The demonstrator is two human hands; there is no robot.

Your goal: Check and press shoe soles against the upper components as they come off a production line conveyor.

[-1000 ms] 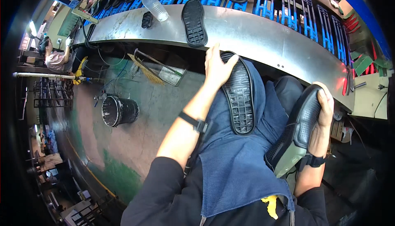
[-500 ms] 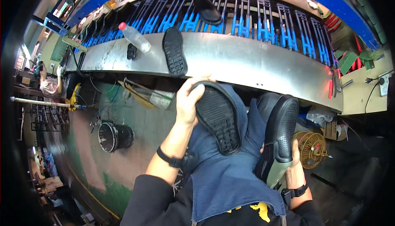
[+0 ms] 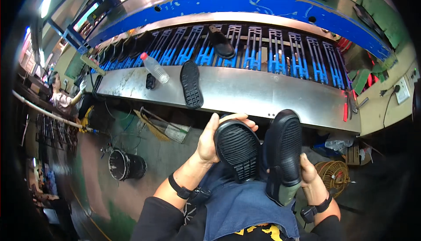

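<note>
In front of my lap, my left hand [image 3: 208, 143] grips a black rubber outsole [image 3: 239, 146] by its rim, ribbed tread toward me. Close on its right, my right hand [image 3: 309, 173] holds a black shoe upper [image 3: 287, 142] with its underside turned to me. A grey-green block [image 3: 288, 194], likely a shoe last, shows at the upper's lower end. The fingers behind the upper are hidden. Another black outsole [image 3: 191, 87] lies tread up on the metal ledge [image 3: 245, 89]. Beyond it, a black shoe upper [image 3: 222, 43] rests on the blue-and-black rack bars [image 3: 253, 52].
A clear bottle with a red cap [image 3: 155, 69] and a small black object [image 3: 150, 82] are on the ledge. A blue beam [image 3: 197, 8] spans behind. Below are a black bucket [image 3: 126, 165], a broom [image 3: 151, 124] and a round yellow fan [image 3: 331, 177]. Another person [image 3: 63, 96] is far left.
The outsole has tipped so its toe end looks larger and its heel end points away. The upper has turned more upright and come nearer to it. My view has lifted, showing more behind the beam.
</note>
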